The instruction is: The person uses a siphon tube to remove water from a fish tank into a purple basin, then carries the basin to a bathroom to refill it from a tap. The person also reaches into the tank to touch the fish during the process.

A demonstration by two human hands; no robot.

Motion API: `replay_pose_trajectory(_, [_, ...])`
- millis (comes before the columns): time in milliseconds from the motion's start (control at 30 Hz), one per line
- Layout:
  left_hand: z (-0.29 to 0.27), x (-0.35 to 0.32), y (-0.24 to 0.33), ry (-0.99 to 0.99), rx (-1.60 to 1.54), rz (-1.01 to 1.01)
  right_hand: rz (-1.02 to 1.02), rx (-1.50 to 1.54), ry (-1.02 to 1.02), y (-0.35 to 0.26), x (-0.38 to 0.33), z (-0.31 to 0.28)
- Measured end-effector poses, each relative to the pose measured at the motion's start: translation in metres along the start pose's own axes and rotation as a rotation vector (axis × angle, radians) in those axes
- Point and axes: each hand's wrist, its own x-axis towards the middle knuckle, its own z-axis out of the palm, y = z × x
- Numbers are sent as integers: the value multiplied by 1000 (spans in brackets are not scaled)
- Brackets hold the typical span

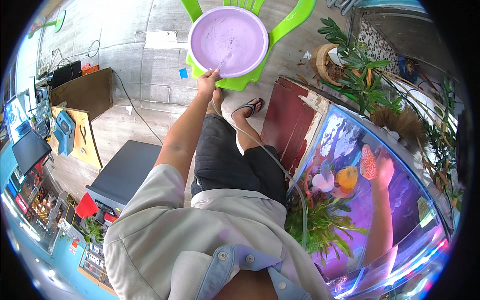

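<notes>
Left hand [207, 82] is extended forward, fingers closed around the outlet end of a clear siphon hose [260, 147]. The gripped end sits at the near rim of a lilac plastic basin [228, 40], with the short free tip of the hose projecting past the fingers up and over the basin's inner surface. The basin rests on the seat of a lime-green plastic chair [287, 22]; its bottom looks wet and speckled.

From the hand the hose runs back toward the body, crosses the dark shorts [225, 160], and curves down along the aquarium's near edge into the green aquatic plants [325, 227].

Right hand [384, 167] is submerged in the aquarium [425, 220], forearm going down through the water. It lies near the far glass, just beside an orange-spotted discus fish [368, 162]. Cannot tell whether the fingers are closed or holding anything: water and purple lighting blur them. A yellow-orange fish [347, 178] and a pale fish [322, 181] hang just to the left of that hand, above the plants.

Surroundings: a red wooden board [287, 120] leans by the aquarium's left side; a potted plant [345, 60] stands behind the tank; a sandalled foot [248, 107] rests on the floor below the chair.
</notes>
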Motion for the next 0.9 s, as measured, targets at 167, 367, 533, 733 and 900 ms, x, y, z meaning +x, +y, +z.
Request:
replay_pose_trajectory(167, [2, 4, -2, -22, 5, -19, -96, -26, 83, 6, 6, -2])
replay_pose_trajectory(367, [2, -4, 6, -13, 23, -40, -21, 275, 6, -9, 19, -29])
replay_pose_trajectory(533, [3, -6, 12, -31, 6, -73, -105, 99, -169, 0, 12, -4])
replay_pose_trajectory(733, [-1, -4, 10, -10, 10, -63, -303, 224, -316, -6, 3, -3])
replay_pose_trajectory(900, [-3, -2, 8, -13, 6, -80, -382, 446, -253, -24, -1, -29])
